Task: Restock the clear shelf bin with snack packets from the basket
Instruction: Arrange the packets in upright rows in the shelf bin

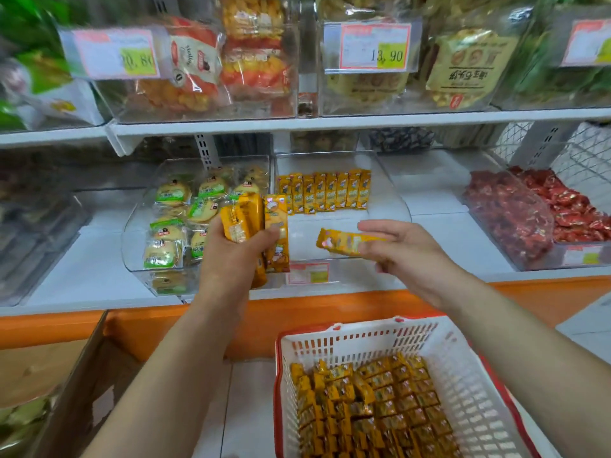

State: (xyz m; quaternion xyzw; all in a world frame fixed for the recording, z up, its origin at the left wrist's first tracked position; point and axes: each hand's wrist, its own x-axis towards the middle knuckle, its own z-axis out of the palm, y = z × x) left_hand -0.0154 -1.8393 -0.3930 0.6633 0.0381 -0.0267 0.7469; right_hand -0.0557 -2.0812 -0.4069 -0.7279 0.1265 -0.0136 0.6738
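The left hand (231,259) was closed around a bundle of yellow packets (253,226), held upright just in front of the left edge of the clear bin (395,196). The right hand (410,256) pinched a single packet (347,242) between thumb and fingers, crosswise over the bin's bare near floor. A standing row (325,193) of like packets occupied the far part of that bin, upright and touching side by side. The step in hand was judged to be placing the single packet. To do it well, the packet should be turned upright, face forward to match the row, and set just in front of it. Starting from one end would let a second rank build evenly. The hand should pass over the bin's curved front wall rather than press against it, and the bundle should be kept left, off the row. The basket (363,338), white with a red rim, stood near and slightly right, below the shelf edge. Many loose packets (373,411) lay in it, so the task was judged far from complete. A neighbouring bin of green-labelled round cakes (175,223) stood just beside the clear bin on the left, close to the bundle. A bin of red sweets (522,219) sat well apart to the right. The upper shelf (297,122) overhung the far side and was judged to limit headroom above the row. A price label (307,274) was fixed to the bin's front wall, and a cardboard box (82,375) stood near left.
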